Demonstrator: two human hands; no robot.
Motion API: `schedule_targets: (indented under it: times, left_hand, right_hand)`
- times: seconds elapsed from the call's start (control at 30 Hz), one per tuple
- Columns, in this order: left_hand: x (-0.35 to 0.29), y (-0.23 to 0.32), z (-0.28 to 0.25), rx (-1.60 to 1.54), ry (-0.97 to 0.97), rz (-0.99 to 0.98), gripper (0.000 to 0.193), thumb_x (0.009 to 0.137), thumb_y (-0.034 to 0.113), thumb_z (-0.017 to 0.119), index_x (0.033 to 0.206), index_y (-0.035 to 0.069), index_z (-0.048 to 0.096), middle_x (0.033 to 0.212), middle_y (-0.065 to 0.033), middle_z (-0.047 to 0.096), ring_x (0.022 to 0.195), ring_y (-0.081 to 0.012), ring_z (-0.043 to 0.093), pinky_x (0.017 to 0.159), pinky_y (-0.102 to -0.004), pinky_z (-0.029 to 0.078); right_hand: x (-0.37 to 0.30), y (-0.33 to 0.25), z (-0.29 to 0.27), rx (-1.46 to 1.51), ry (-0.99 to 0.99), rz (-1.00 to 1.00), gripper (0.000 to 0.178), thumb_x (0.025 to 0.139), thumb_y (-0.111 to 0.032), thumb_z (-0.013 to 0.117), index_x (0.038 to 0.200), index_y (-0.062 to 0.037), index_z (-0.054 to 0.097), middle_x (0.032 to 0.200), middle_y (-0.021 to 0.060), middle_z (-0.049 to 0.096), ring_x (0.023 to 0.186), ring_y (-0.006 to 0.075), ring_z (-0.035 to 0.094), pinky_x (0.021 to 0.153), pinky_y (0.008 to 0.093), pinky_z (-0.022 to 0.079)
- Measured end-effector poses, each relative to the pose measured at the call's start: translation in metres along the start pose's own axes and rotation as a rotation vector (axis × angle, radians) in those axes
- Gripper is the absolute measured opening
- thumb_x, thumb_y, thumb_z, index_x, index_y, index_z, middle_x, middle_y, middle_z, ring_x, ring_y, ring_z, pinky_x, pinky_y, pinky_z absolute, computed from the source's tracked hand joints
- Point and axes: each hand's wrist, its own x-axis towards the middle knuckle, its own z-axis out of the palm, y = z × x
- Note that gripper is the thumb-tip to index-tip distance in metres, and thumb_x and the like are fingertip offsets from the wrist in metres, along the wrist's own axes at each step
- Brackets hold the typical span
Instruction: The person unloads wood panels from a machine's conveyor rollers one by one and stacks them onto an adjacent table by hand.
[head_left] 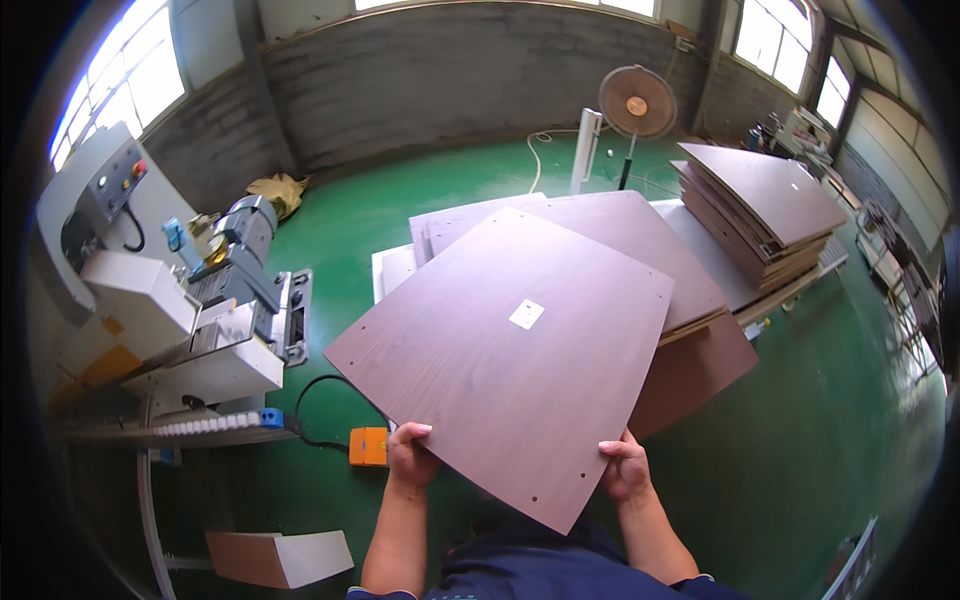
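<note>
A large brown wood-grain panel (pixel 480 370) is held out in front of me, tilted, with small drilled holes near its corners and a white label (pixel 526 314) on its face. My left hand (pixel 411 455) grips its lower left edge, thumb on top. On the near right edge my right hand (pixel 625 466) is closed in the same way. Most fingers of both hands are hidden under the board. Behind and partly beneath it lie more brown panels (pixel 620 235), stacked on a low support.
A taller panel stack (pixel 765 200) stands at the back right. To the left is a machine (pixel 150 300) with motors and a control box. An orange foot pedal (pixel 368 446) sits on the green floor, near a folded board piece (pixel 280 558). A pedestal fan (pixel 637 102) stands behind.
</note>
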Motion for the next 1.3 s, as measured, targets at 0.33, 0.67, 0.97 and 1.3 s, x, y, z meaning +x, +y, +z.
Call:
schedule_targets:
  times: [0.33,0.67,0.97,1.3]
  left_hand:
    - [0.124,0.011,0.074,0.542,0.36,0.138,0.047,0.079,0.022,0.058,0.112,-0.011,0.051,0.105,-0.0209,0.06,0.096,-0.0327,0.057,0.091,-0.0397,0.043]
    - [0.171,0.009,0.027,1.848,0.54,0.279,0.077,0.086,0.043,0.056,0.137,-0.005,0.026,0.138,-0.0268,0.032,0.128,-0.0403,0.029,0.106,-0.0461,0.024]
    - [0.229,-0.008,0.041,1.869,0.672,0.466,0.054,0.094,0.035,0.046,0.13,-0.004,0.036,0.129,-0.0256,0.041,0.123,-0.0407,0.035,0.102,-0.0455,0.03]
    - [0.26,-0.004,0.052,1.926,0.757,0.496,0.051,0.094,0.037,0.044,0.129,0.001,0.038,0.128,-0.0232,0.04,0.12,-0.0399,0.038,0.1,-0.0455,0.033]
  right_hand:
    - [0.027,-0.024,0.015,0.007,0.058,-0.05,0.056,0.077,0.002,0.052,0.131,-0.0044,0.036,0.122,0.0128,0.051,0.111,0.0303,0.052,0.095,0.0444,0.044]
    - [0.049,-0.058,-0.055,-0.517,0.376,0.094,0.029,0.088,-0.01,0.052,0.114,0.0001,0.046,0.097,0.0149,0.06,0.078,0.0211,0.062,0.063,0.0312,0.054]
    - [0.154,-0.138,-0.103,-0.798,0.629,-0.4,0.026,0.092,-0.02,0.053,0.108,-0.0022,0.043,0.094,0.0061,0.051,0.084,0.0127,0.048,0.073,0.0262,0.043]
    - [0.182,-0.136,-0.102,-1.146,0.756,-0.561,0.03,0.091,-0.028,0.056,0.09,-0.0033,0.039,0.073,0.0053,0.048,0.068,0.0155,0.043,0.064,0.032,0.04]
